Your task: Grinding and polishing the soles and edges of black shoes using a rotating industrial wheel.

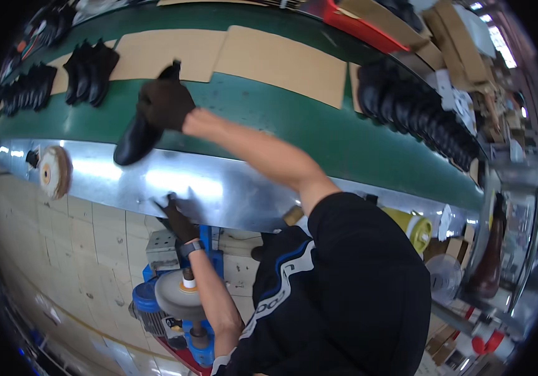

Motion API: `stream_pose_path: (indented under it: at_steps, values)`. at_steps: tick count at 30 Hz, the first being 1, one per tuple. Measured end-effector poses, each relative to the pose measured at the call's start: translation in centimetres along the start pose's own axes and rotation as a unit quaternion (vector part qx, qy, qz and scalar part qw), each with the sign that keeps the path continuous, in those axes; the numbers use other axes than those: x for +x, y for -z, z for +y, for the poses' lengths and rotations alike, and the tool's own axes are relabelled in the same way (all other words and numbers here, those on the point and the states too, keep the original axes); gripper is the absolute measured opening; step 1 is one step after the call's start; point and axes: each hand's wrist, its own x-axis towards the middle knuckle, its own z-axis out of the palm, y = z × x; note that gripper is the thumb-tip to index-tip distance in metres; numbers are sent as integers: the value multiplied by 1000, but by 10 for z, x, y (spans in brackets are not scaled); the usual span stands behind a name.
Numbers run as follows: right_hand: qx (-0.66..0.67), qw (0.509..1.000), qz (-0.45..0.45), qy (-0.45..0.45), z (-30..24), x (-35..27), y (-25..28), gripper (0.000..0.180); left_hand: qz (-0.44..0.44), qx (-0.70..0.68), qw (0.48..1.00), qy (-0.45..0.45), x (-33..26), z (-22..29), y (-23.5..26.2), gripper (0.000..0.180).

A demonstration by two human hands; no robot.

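My right hand (165, 106), in a dark glove, is closed around the upper part of a black ankle boot (136, 143). The boot hangs toe down over the border between the green belt (263, 106) and the shiny metal ledge (181, 178). My left hand (178, 219), gloved too, with a watch on its wrist, is beside the ledge's near edge. Its fingers are apart and hold nothing. Below that forearm sits a blue machine (200, 351) with a grey polishing wheel (178, 294).
Rows of black boots stand on the belt at left (90, 72) and right (413, 113), along cardboard sheets (281, 62). A round buffing wheel (55, 172) juts past the ledge on the left. A red crate (363, 28) is at the back; a yellow container (410, 227) is at right.
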Motion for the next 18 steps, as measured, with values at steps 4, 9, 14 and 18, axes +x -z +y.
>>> stream_pose_path:
  at_steps: [4, 9, 14, 18]
  values:
    - [102, 985, 74, -119, -39, -121, 67, 20, -14, -479, 872, 103, -7, 58, 42, 58]
    - [99, 971, 84, -202, -64, -217, 111, 19, -27, -682, 722, 116, -65, 130, 65, 61]
    - [-101, 992, 72, -38, -103, -299, 143, 46, -9, -540, 841, 34, -109, 75, 59, 54]
    - [-171, 974, 113, -96, -99, -359, 168, 71, -26, -520, 848, 96, -159, 66, 71, 43]
